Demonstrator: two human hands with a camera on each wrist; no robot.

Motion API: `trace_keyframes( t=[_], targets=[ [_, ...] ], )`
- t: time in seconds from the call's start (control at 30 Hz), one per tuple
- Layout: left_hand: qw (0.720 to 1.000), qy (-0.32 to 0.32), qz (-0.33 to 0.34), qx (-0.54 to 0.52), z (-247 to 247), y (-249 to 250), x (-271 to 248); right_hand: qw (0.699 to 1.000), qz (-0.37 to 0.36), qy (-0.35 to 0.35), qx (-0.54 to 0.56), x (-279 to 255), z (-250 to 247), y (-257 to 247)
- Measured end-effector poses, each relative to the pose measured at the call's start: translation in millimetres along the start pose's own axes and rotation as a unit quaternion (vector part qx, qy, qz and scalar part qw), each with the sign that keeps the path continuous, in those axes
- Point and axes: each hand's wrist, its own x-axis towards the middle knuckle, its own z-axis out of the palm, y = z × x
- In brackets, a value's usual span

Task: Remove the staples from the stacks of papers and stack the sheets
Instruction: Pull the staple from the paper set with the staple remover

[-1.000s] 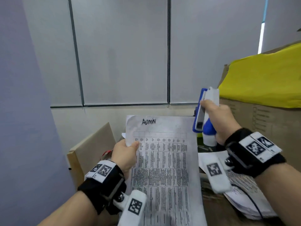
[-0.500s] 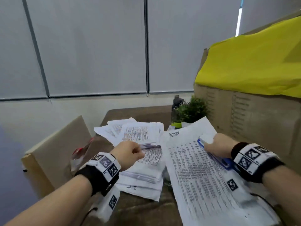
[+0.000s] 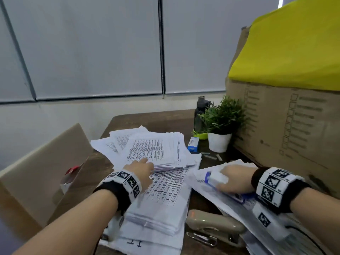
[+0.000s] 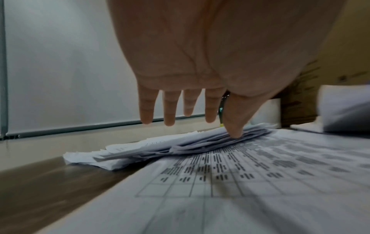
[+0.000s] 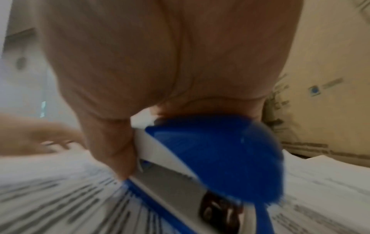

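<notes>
On the desk (image 3: 139, 120) now: right hand (image 3: 234, 178) has dropped the "Admin" sheet (image 3: 211, 190), pinning it while gripping the blue staple remover (image 3: 214, 178); left hand (image 3: 141, 171), fingers spread and empty, reaches the loose stack (image 3: 156, 148), so I read next set.

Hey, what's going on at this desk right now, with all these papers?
A person is sorting printed papers on a brown table. Their left hand reaches open-fingered to the edge of the far loose pile, thumb touching it. Their right hand grips a blue and white stapler on top of another sheaf. A beige stapler lies unused near the front.
</notes>
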Motion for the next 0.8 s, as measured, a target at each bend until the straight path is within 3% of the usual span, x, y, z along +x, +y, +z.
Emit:
trace_keyframes(
  t=[0.1, 0.43, 0.63, 0.8],
  targets=[
    [1.0, -0.012, -0.013, 0.0, 8.2, 0.5, 32.1, 0.997, -0.036, -0.066, -0.018, 2.6, 10.6, -6.8],
    [0.99, -0.103, 0.001, 0.1, 13.2, 10.6, 84.6, 0.997, -0.036, -0.03, -0.065, 28.0, 20.2, 27.8],
    [0.98, -0.084, 0.03, 0.176, -10.3, 16.3, 73.0, 0.996, -0.042, -0.032, -0.073, 28.1, 21.3, 29.4],
    [0.979, -0.035, 0.056, 0.191, -31.4, 3.0, 24.3, 0.997, -0.031, -0.043, -0.063, 20.9, 17.4, 24.7]
  ],
)
